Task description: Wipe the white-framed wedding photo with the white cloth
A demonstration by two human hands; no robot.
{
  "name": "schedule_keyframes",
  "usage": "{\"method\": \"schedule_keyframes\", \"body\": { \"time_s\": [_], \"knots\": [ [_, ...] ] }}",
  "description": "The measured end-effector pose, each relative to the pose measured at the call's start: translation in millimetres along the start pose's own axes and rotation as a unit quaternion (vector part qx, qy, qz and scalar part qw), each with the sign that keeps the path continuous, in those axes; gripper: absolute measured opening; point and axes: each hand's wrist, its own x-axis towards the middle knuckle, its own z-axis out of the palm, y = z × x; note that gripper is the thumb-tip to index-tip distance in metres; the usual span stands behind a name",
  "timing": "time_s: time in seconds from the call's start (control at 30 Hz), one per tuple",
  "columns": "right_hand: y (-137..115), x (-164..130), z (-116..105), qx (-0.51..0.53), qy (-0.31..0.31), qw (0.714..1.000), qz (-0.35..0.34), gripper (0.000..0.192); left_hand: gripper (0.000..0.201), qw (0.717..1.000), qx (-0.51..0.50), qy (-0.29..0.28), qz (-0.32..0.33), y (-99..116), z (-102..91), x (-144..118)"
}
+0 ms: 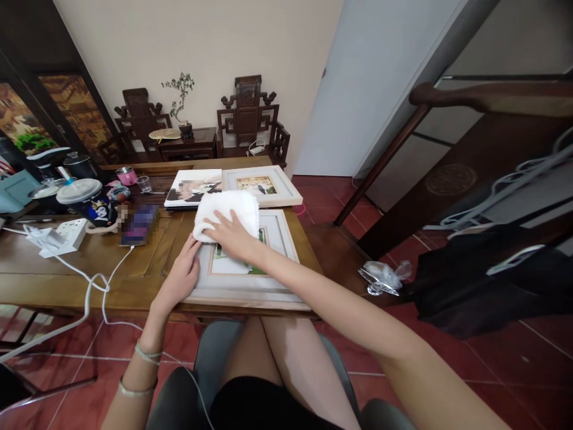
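A framed picture (pixel 289 280) with a pale wooden border lies flat at the front edge of the wooden table. Over its upper left part is a folded white cloth (pixel 228 206). My right hand (pixel 233 235) rests palm down on this cloth, fingers spread, and its forearm crosses above the picture. My left hand (pixel 181 272) lies along the frame's left edge, fingers stretched out and their tips beside the cloth's lower left corner. The cloth and my right hand hide part of the picture inside.
Behind lie a second framed picture (pixel 280 185) and a photo panel (pixel 181 191). To the left are a phone (pixel 138 226) on a white cable, a lidded cup (pixel 85 197), a power strip (pixel 67 236) and a small glass (pixel 144 184). A wooden chair (pixel 398 239) stands right.
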Motion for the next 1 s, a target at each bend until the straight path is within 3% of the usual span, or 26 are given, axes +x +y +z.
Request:
{"method": "schedule_keyframes", "body": {
  "time_s": [0.2, 0.33, 0.43, 0.57, 0.77, 0.87, 1.0],
  "knots": [
    [23.9, -26.7, 5.7, -0.012, -0.037, 0.999, 0.022, 0.041, 0.05, 1.0, -0.006, 0.0, 0.001, 0.0, 0.9, -1.3],
    [58.9, -59.0, -4.3, -0.015, -0.087, 0.994, 0.064, 0.034, 0.048, 1.0, -0.009, 0.007, 0.002, -1.4, 3.1, -2.0],
    [69.0, -81.3, -14.4, -0.013, -0.12, 0.988, 0.099, 0.029, 0.047, 1.0, -0.008, 0.011, 0.003, -1.7, 4.8, -2.1],
    [40.1, -113.7, -28.4, 0.018, -0.163, 0.983, 0.086, 0.065, 0.047, 1.0, -0.003, 0.014, 0.003, -1.9, 6.3, -2.3],
    [-19.0, -162.0, -50.9, 0.118, -0.209, 0.971, 0.011, 0.074, 0.047, 1.0, 0.002, 0.012, 0.004, -3.5, 6.4, -2.9],
    [-21.1, -160.0, -42.6, 0.141, -0.157, 0.978, 0.004, 0.071, 0.047, 1.0, 0.004, 0.006, 0.008, -3.1, 4.7, -2.7],
    [2.3, -125.2, -10.3, 0.069, -0.071, 0.992, 0.082, 0.07, 0.047, 1.0, 0.005, -0.002, 0.019, 0.4, 2.2, -2.5]
  ]
}}
